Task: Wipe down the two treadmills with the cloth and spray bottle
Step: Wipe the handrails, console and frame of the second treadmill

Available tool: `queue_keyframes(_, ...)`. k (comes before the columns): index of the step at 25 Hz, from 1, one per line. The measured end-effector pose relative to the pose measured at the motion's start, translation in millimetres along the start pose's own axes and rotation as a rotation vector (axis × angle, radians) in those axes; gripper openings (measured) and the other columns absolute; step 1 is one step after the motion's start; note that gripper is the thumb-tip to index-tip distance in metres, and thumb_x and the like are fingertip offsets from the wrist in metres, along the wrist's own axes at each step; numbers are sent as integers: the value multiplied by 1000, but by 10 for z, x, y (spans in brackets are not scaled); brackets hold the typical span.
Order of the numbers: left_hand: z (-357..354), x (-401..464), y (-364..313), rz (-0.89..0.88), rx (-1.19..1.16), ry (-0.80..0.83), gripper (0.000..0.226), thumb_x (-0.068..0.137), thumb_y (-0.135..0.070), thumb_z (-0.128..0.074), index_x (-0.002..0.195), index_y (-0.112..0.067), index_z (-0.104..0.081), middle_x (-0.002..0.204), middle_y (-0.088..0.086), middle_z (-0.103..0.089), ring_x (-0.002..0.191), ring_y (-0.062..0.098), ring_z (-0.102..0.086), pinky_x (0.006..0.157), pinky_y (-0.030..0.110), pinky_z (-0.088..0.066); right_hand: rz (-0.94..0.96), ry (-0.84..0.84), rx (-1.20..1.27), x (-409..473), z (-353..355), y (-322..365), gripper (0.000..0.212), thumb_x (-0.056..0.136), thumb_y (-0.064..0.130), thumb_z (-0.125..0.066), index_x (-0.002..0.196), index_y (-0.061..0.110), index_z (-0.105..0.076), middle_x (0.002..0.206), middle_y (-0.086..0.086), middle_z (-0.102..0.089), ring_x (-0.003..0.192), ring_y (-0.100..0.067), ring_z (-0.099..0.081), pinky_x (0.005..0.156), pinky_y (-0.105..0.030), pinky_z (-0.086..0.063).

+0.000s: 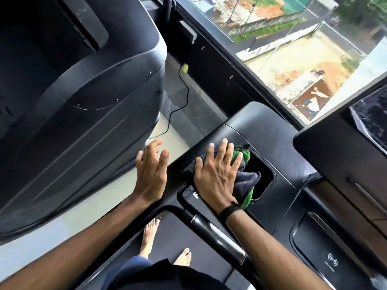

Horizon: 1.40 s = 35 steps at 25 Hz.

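Note:
My right hand (216, 174) lies flat with straight fingers on a grey and green cloth (247, 181), pressing it onto the black console (259, 126) of the treadmill I stand on, at the edge of a cup-holder recess (265, 172). My left hand (150, 174) hovers with spread fingers just left of the console's edge and holds nothing. A second treadmill's black console back (79, 97) fills the left side. No spray bottle is in view.
A black handlebar (217, 235) runs below my right wrist. My bare feet (165, 245) stand on the dark belt. A thin cable (180, 105) trails across the floor between the machines. A large window (293, 49) lies ahead. The display screen (345, 155) rises at right.

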<state>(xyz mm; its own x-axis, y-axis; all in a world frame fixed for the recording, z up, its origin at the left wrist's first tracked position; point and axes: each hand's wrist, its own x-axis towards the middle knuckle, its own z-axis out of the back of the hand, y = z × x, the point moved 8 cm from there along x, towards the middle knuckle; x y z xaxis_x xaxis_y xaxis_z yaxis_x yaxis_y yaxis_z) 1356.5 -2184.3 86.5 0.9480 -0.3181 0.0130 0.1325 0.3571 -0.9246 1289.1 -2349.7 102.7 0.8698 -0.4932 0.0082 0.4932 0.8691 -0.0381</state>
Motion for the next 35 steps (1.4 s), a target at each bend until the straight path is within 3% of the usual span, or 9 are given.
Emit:
queue_keyframes(4,231,-154,40,64,13,-30,68,93,-60,-14,135,-13,-40,107,3,-60,106,-24,-36,117,57,-13,99,184,-65,299,-115,549,52,93,48,-33,111,13,-68,129,-17,-55,133,-36,-37,112,-68,-11)
queue_keyframes(6,368,-224,89,78,19,-62,66,93,-59,-15,134,-13,-41,93,-8,-54,105,-25,-36,117,57,-14,168,218,-37,312,-199,814,57,94,52,-32,117,12,-65,134,-17,-52,138,-35,-32,112,-69,-9)
queue_keyframes(10,678,-333,208,133,42,-141,72,92,-62,-15,137,-11,-40,104,-2,-57,105,-8,-40,117,54,-15,448,311,110,-35,-279,1398,52,99,51,-32,131,16,-52,145,-14,-45,143,-29,-28,112,-61,-21)
queue_keyframes(12,802,-372,250,125,44,-172,73,92,-61,-15,137,-11,-41,104,-12,-56,105,-15,-39,118,52,-14,568,334,209,-216,-205,1533,52,101,50,-35,140,18,-48,150,-11,-43,145,-25,-27,115,-52,-23)
queue_keyframes(16,863,-410,312,119,90,-164,71,93,-63,-14,136,-13,-41,109,-35,-42,110,-16,-38,119,52,-11,409,121,394,-168,5,1115,55,102,51,-33,144,18,-46,159,-13,-33,151,-24,-17,123,-41,-1)
queue_keyframes(21,589,-430,164,126,222,-17,60,80,-71,-28,112,-29,-57,108,-19,-62,108,3,-55,120,45,-7,312,102,445,-181,30,583,75,97,57,-15,147,10,-43,160,-14,-31,152,-24,-16,124,-33,4)
queue_keyframes(25,259,-431,-95,50,472,127,80,64,-83,-34,113,-27,-64,117,-10,-64,118,10,-53,115,40,-12,486,146,449,-28,117,485,46,97,37,-38,125,12,-65,133,-5,-63,134,-23,-48,118,-32,-22)
queue_keyframes(29,158,-562,-272,13,641,107,92,56,-86,-39,123,-27,-59,119,-6,-59,117,16,-49,103,37,-24,680,250,410,-65,236,270,36,95,21,-56,130,23,-64,139,5,-59,138,-14,-42,119,-29,-15)
queue_keyframes(35,-11,-632,-450,25,666,-44,48,66,-45,-51,106,-22,-63,107,-3,-58,109,22,-51,90,34,-24,761,197,291,-112,396,217,68,79,4,-54,144,23,-49,147,-1,-50,139,-23,-40,117,-47,-22)
